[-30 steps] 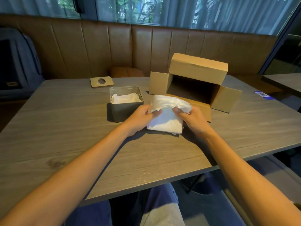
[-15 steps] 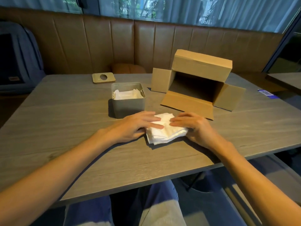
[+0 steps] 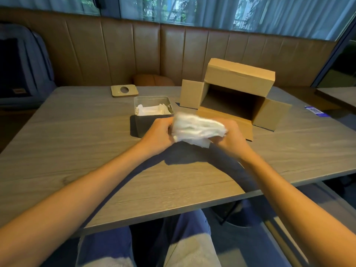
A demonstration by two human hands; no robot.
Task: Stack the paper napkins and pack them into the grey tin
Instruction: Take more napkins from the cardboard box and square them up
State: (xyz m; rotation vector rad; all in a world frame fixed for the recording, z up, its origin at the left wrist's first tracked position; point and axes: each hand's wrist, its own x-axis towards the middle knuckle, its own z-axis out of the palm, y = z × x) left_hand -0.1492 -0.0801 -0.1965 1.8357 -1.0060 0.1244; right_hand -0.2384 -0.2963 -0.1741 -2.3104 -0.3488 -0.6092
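A stack of white paper napkins hangs above the table, gripped at its left end by my left hand and at its right end by my right hand. The stack is blurred and its lower corner droops. Just behind and left of it stands the open grey tin, with more white napkins lying inside. My left hand covers the tin's near right corner.
An open cardboard box lies on its side behind my right hand, flaps spread. A flat wooden lid with a round hole lies behind the tin. A blue label sits at the far right. A padded bench runs behind the wooden table.
Half a second ago both hands pressed the napkin stack flat on the table. Now they have lifted it off the table and carried it back toward the tin.
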